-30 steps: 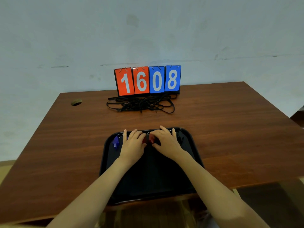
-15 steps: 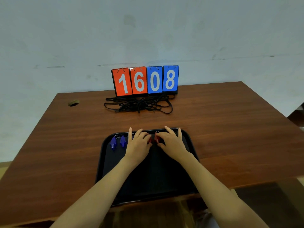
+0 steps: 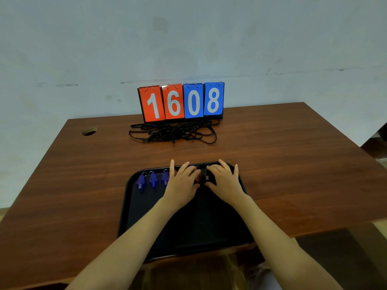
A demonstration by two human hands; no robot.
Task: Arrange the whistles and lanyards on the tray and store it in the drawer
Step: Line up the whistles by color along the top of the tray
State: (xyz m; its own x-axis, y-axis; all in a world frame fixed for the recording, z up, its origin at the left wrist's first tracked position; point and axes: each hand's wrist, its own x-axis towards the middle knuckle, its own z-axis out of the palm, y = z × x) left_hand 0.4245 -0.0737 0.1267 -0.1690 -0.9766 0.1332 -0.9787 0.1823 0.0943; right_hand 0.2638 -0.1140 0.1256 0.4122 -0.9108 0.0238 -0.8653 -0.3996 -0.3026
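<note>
A black tray [image 3: 129, 208] lies on the wooden table near its front edge. Three blue whistles [image 3: 153, 180] stand in a row along the tray's far left side. My left hand [image 3: 181, 184] lies over the far middle of the tray, thumb and bent forefinger pinching a red whistle [image 3: 198, 178]. My right hand [image 3: 225, 182] is close beside it, its thumb and forefinger on a black whistle [image 3: 207, 176]. The outer fingers of both hands are stretched out. Other whistles under the hands are hidden. A tangle of black lanyards [image 3: 173, 133] lies on the table beyond the tray.
A flip scoreboard [image 3: 181, 101] reading 1608 stands at the back of the table, right behind the lanyards. A round cable hole [image 3: 89, 131] is at the back left. The table's front edge runs just under the tray's near rim.
My left hand has shifted right along the tray's far edge, uncovering a second and then a third blue whistle. My right hand has edged right too. The lanyards have not moved.
</note>
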